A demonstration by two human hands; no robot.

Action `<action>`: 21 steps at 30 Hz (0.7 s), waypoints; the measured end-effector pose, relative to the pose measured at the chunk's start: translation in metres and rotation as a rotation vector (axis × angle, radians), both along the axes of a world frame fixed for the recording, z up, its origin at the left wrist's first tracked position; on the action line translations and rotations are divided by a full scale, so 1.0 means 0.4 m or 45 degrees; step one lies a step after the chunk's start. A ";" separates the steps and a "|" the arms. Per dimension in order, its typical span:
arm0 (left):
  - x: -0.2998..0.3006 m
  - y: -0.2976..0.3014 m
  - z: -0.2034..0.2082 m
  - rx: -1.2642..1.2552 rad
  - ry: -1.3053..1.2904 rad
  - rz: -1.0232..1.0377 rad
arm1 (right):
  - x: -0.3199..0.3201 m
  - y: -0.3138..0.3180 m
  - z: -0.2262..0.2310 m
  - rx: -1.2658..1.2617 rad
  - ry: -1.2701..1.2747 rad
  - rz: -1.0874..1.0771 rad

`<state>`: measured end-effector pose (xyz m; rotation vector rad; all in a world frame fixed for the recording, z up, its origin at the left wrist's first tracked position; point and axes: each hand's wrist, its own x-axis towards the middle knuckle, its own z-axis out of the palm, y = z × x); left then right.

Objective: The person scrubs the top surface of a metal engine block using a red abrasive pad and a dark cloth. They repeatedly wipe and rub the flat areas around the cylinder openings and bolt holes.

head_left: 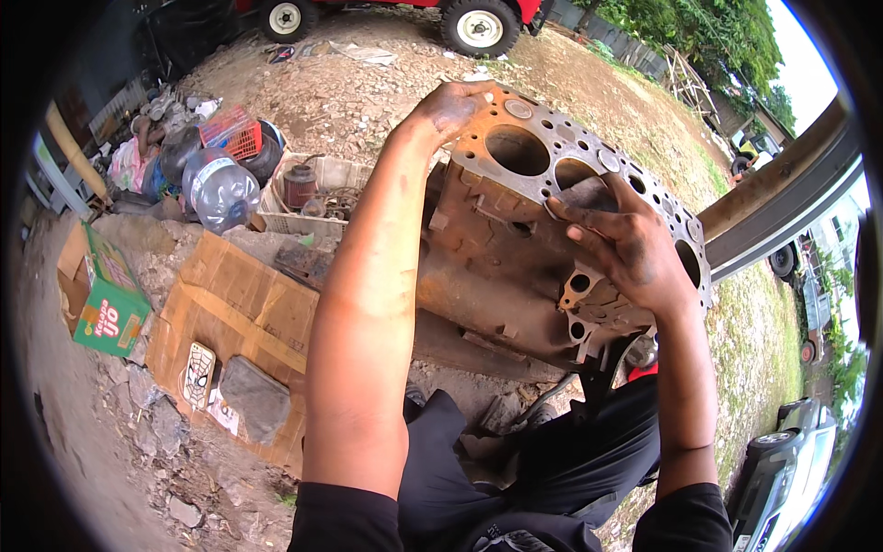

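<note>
A rusty engine block sits just in front of a person in dark trousers, its flat top face with large round bores tilted toward the viewer. The left hand rests on the far left corner of that face; its fingertips are hidden, so whether it grips cannot be told. The right hand lies over the middle bores, fingers loosely spread about a dark grey piece; how firmly it is held is unclear.

The left forearm crosses before the block's left end and hides part of a pale crate of parts. The right hand blocks the view of the middle bores.

To the left, flattened cardboard bears a phone-shaped item with a web pattern and a dark grey slab. Beyond it stand a green box, a clear plastic jug and a red basket. A slanting beam rises just beyond the block's right end. A red vehicle stands at the top, a silver car at lower right.
</note>
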<state>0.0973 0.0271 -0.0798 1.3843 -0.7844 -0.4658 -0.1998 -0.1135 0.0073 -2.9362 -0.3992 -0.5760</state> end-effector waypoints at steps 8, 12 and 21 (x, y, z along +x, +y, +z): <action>-0.038 -0.008 0.014 -0.037 0.094 0.010 | 0.107 0.006 0.005 -0.113 0.046 -0.001; 0.013 -0.010 -0.021 -0.006 -0.028 0.095 | 0.041 -0.055 0.011 -0.059 0.094 -0.027; -0.025 -0.019 -0.014 -0.140 0.171 -0.113 | 0.117 0.013 -0.006 -0.157 -0.007 0.069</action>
